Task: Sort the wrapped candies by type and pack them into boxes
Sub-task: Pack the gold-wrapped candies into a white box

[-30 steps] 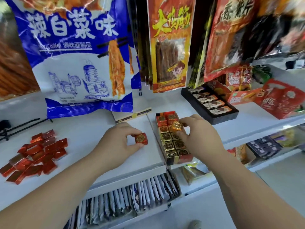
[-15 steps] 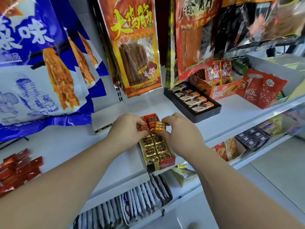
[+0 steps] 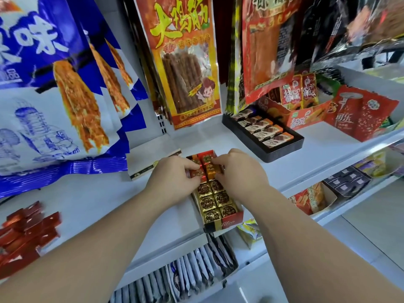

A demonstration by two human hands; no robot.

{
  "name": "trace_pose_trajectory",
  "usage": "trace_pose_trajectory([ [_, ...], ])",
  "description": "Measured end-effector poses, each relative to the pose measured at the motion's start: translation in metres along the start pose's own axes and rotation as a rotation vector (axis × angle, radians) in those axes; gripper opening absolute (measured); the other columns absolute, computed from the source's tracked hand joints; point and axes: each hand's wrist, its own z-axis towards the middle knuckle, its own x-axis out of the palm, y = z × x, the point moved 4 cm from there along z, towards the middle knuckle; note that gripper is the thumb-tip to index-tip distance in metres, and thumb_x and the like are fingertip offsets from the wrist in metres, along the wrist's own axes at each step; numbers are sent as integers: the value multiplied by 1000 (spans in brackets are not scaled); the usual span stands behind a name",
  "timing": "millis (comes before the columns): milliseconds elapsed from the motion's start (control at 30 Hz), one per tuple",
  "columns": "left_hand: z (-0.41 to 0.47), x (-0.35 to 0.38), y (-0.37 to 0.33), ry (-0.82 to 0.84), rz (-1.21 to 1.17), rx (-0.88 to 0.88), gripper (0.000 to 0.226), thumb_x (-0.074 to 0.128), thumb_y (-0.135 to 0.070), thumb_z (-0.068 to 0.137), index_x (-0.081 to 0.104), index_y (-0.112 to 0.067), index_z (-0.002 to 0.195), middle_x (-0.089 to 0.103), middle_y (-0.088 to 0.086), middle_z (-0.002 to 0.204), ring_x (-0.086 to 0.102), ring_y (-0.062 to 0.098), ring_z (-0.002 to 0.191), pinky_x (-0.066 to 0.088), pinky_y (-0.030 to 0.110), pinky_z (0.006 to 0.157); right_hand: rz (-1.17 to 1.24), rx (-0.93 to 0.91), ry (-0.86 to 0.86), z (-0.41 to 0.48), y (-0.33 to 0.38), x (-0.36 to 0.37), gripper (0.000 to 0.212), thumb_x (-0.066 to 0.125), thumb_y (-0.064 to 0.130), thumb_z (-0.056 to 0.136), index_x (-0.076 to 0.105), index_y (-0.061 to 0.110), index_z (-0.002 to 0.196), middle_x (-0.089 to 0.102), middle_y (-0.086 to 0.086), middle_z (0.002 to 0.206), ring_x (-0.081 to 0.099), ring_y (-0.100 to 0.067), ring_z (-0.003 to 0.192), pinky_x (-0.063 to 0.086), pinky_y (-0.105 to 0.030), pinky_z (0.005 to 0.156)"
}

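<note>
A white shop shelf (image 3: 91, 193), hung with snack bags (image 3: 185, 62), carries a red candy box (image 3: 231, 221) at its front edge, with gold-wrapped candies (image 3: 215, 200) filling the near rows. The left hand (image 3: 172, 182), fingers curled, pinches a red candy (image 3: 197, 172) at the box's far end. The right hand (image 3: 238, 171), likewise curled, grips an orange candy (image 3: 211, 172) just beside it. Loose red candies (image 3: 26, 228) lie well apart to the left.

I see a shop. Snack bags (image 3: 185, 62) hang above the white shelf (image 3: 98, 193); stocked display boxes (image 3: 284, 150) stand on it.
</note>
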Motion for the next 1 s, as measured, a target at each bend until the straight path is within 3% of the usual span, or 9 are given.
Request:
trace_pose_trajectory([
  [100, 0, -1, -1, -13, -19, -5, 33, 77, -33, 79, 73, -30, 112, 53, -19, 70, 52, -1, 69, 34, 15, 58, 56, 15, -19, 0, -2, 0, 44, 65, 29, 89, 55, 37, 131, 60, 3, 110, 61, -21, 99, 53, -36, 78],
  [200, -8, -4, 1, -19, -124, -73, 42, 76, -36, 80, 65, -30, 120, 60, -8, 73, 60, 7, 73, 50, 30, 65, 105, 47, -51, -1, -4, -1, 43, 67, 32, 86, 52, 35, 126, 65, 5, 101, 62, -20, 93, 54, -37, 73],
  [433, -74, -5, -5, 72, -240, -229, 75, 69, -63, 75, 41, -39, 141, 55, -17, 122, 56, 9, 103, 45, 29, 88, 161, 65, 0, -11, -6, -3, 38, 53, 39, 96, 53, 29, 133, 68, 5, 113, 62, -20, 102, 51, -34, 80],
  [533, -96, -1, -20, 175, -311, -219, 71, 78, -67, 60, 38, -61, 118, 58, -18, 115, 59, 4, 97, 49, 26, 86, 150, 71, 14, -19, -10, -4, 34, 46, 41, 99, 64, 23, 122, 70, 0, 111, 62, -23, 102, 51, -35, 81],
  [600, -98, 2, -27, 190, -335, -190, 62, 86, -56, 57, 41, -64, 99, 64, -17, 95, 61, -3, 82, 46, 17, 71, 142, 77, 17, -24, -12, -7, 36, 42, 44, 100, 69, 20, 107, 71, -3, 102, 62, -25, 94, 52, -36, 78],
  [667, -93, 5, -28, 145, -379, -188, 62, 90, -45, 56, 49, -61, 99, 68, -21, 93, 65, -5, 74, 51, 20, 71, 148, 87, 23, -29, -16, -11, 39, 40, 45, 100, 70, 19, 101, 71, -4, 98, 63, -25, 91, 53, -37, 77],
  [767, -79, 15, -25, 106, -479, -229, 60, 93, -36, 51, 61, -52, 99, 67, -33, 94, 69, -2, 81, 57, 29, 80, 181, 98, -8, -34, -29, -14, 39, 42, 45, 99, 70, 20, 107, 70, -3, 110, 62, -25, 101, 52, -39, 85],
  [867, -65, 24, -29, 87, -499, -216, 59, 94, -32, 54, 66, -43, 105, 69, -28, 97, 64, -11, 89, 46, 15, 75, 152, 144, -96, -38, -50, -17, 40, 44, 45, 99, 65, 23, 124, 57, -2, 133, 50, -28, 120, 45, -43, 99],
  [1000, -36, 34, -36, 84, -495, -236, 55, 93, -32, 59, 66, -33, 107, 69, -21, 98, 62, -7, 92, 42, 14, 69, 84, 269, -133, -38, -78, -22, 49, 41, 47, 100, 45, 27, 144, 34, -3, 154, 34, -34, 135, 35, -47, 108],
])
